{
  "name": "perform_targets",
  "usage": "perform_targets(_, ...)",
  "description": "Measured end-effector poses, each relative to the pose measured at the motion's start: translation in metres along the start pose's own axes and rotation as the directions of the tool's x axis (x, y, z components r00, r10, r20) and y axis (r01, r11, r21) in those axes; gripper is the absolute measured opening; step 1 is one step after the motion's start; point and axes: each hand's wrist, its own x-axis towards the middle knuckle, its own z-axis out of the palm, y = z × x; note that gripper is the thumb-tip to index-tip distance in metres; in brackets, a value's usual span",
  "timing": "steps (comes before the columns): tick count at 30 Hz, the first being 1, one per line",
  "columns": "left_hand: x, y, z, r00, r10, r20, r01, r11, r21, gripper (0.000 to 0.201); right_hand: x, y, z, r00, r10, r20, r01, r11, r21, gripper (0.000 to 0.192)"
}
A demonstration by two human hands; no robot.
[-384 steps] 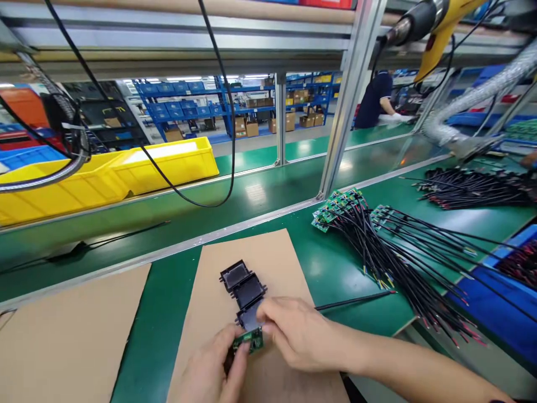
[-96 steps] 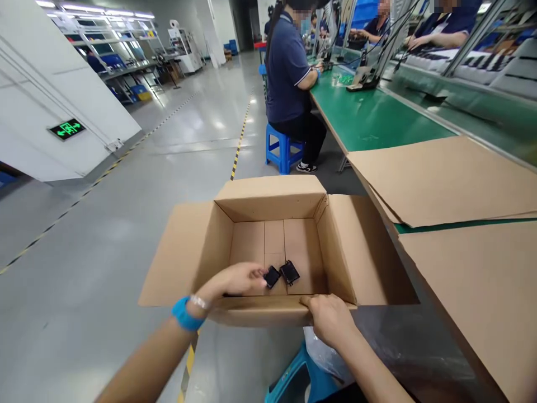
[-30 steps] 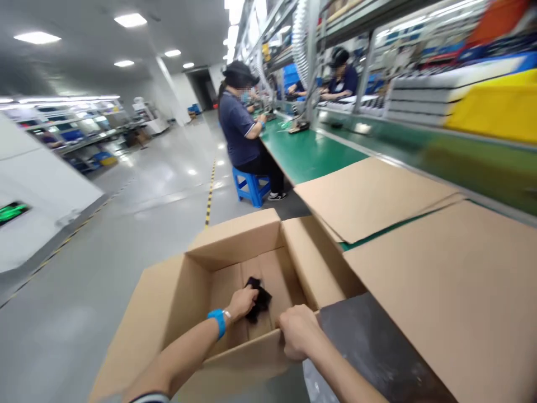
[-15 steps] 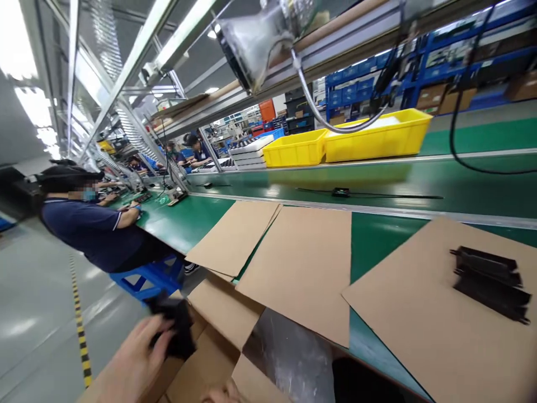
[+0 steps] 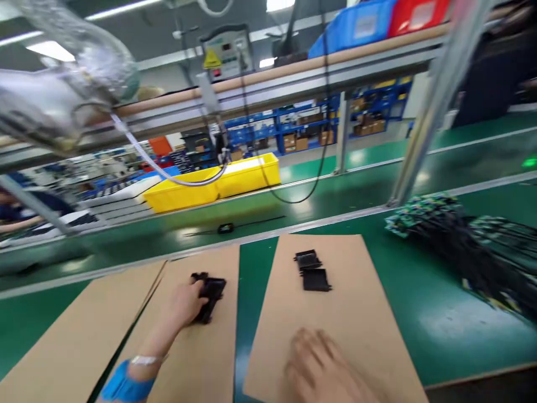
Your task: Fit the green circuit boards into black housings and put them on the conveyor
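Two black housings (image 5: 316,280) are laid on a cardboard sheet (image 5: 344,319) near bundled wires (image 5: 453,229). Similar parts (image 5: 213,290) are gripped in the left hand's (image 5: 184,302) curled fingers over another sheet (image 5: 210,352); the right hand (image 5: 316,364) is held palm-down, fingers loosely spread, apparently empty.

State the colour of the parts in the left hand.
The parts are black; see the head view.
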Motion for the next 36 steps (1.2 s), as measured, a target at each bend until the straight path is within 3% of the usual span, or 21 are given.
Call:
perform_targets(3, -0.001, 0.020, -0.004, 0.985, 0.070, -0.161, -0.067, 0.997, 0.023, 0.035, -0.045, 0.059, -0.037, 0.983, 0.166, 0.083, -0.170, 0.985, 0.041, 0.055)
perform_targets(5, -0.001, 0.051, -0.003, 0.940, 0.234, -0.250, -0.257, 0.964, -0.064, 0.040, -0.069, 0.081, -0.058, 0.982, 0.132, 0.133, -0.153, 0.975, 0.161, 0.065)
perform_targets(8, -0.002, 0.119, 0.003, 0.858, 0.436, -0.272, -0.495, 0.844, -0.208, 0.038, -0.085, 0.108, -0.078, 0.993, 0.016, 0.121, -0.044, 0.972, 0.231, 0.059)
perform_targets(10, 0.000, 0.165, 0.002, 0.803, 0.521, -0.290, -0.591, 0.760, -0.272, 0.034, -0.089, 0.133, -0.092, 0.999, -0.015, 0.044, 0.006, 0.984, 0.180, 0.047)
perform_targets(12, 0.004, 0.202, -0.008, 0.776, 0.547, -0.315, -0.629, 0.710, -0.317, 0.033, -0.096, 0.169, -0.113, 0.973, 0.134, -0.186, -0.126, 0.991, 0.053, 0.037)
perform_targets(13, 0.008, 0.217, -0.016, 0.777, 0.541, -0.321, -0.628, 0.699, -0.342, 0.032, -0.101, 0.191, -0.126, 0.898, 0.268, -0.349, -0.288, 0.958, -0.003, 0.035)
perform_targets(14, 0.012, 0.230, -0.027, 0.781, 0.532, -0.327, -0.624, 0.687, -0.373, 0.032, -0.108, 0.215, -0.140, 0.760, 0.405, -0.508, -0.486, 0.874, -0.031, 0.034)
perform_targets(16, 0.022, 0.257, -0.051, 0.782, 0.532, -0.326, -0.623, 0.633, -0.460, 0.030, -0.125, 0.261, -0.165, 0.480, 0.564, -0.672, -0.763, 0.646, -0.003, 0.029)
perform_targets(18, 0.035, 0.286, -0.076, 0.764, 0.566, -0.311, -0.626, 0.532, -0.571, 0.031, -0.141, 0.293, -0.181, 0.377, 0.590, -0.714, -0.826, 0.563, 0.029, 0.022)
perform_targets(19, 0.043, 0.303, -0.088, 0.755, 0.585, -0.297, -0.615, 0.472, -0.632, 0.033, -0.147, 0.302, -0.184, 0.369, 0.582, -0.725, -0.824, 0.565, 0.034, 0.018)
perform_targets(21, 0.057, 0.339, -0.109, 0.748, 0.603, -0.276, -0.554, 0.338, -0.761, 0.041, -0.152, 0.301, -0.182, 0.387, 0.534, -0.752, -0.794, 0.608, 0.023, 0.010)
perform_targets(23, 0.067, 0.373, -0.127, 0.715, 0.649, -0.260, -0.456, 0.152, -0.877, 0.053, -0.149, 0.281, -0.173, 0.421, 0.460, -0.782, -0.747, 0.665, -0.011, 0.009)
perform_targets(25, 0.069, 0.399, -0.140, 0.598, 0.754, -0.273, -0.363, -0.049, -0.930, 0.059, -0.143, 0.253, -0.165, 0.487, 0.367, -0.792, -0.670, 0.739, -0.069, 0.014)
perform_targets(27, 0.064, 0.414, -0.147, 0.476, 0.823, -0.311, -0.303, -0.179, -0.936, 0.056, -0.144, 0.225, -0.165, 0.586, 0.274, -0.762, -0.545, 0.830, -0.121, 0.020)
perform_targets(29, 0.058, 0.418, -0.151, 0.451, 0.832, -0.323, -0.281, -0.212, -0.936, 0.048, -0.153, 0.201, -0.176, 0.664, 0.202, -0.720, -0.380, 0.920, -0.092, 0.028)
perform_targets(30, 0.056, 0.415, -0.153, 0.472, 0.817, -0.331, -0.290, -0.211, -0.934, 0.044, -0.161, 0.192, -0.185, 0.665, 0.179, -0.725, -0.300, 0.953, -0.039, 0.033)
perform_targets(31, 0.054, 0.411, -0.155, 0.495, 0.796, -0.348, -0.315, -0.209, -0.926, 0.041, -0.169, 0.185, -0.195, 0.628, 0.168, -0.760, -0.235, 0.972, 0.021, 0.035)
perform_targets(33, 0.051, 0.400, -0.160, 0.514, 0.745, -0.424, -0.423, -0.211, -0.882, 0.035, -0.181, 0.177, -0.213, 0.492, 0.196, -0.848, -0.205, 0.973, 0.106, 0.034)
perform_targets(34, 0.050, 0.394, -0.164, 0.508, 0.716, -0.478, -0.490, -0.217, -0.844, 0.033, -0.182, 0.175, -0.220, 0.449, 0.241, -0.860, -0.240, 0.960, 0.143, 0.035)
perform_targets(35, 0.049, 0.388, -0.169, 0.490, 0.690, -0.533, -0.552, -0.229, -0.802, 0.030, -0.181, 0.175, -0.225, 0.446, 0.297, -0.844, -0.293, 0.940, 0.176, 0.038)
perform_targets(36, 0.047, 0.383, -0.173, 0.461, 0.666, -0.587, -0.605, -0.247, -0.757, 0.028, -0.177, 0.176, -0.228, 0.483, 0.359, -0.799, -0.342, 0.917, 0.205, 0.043)
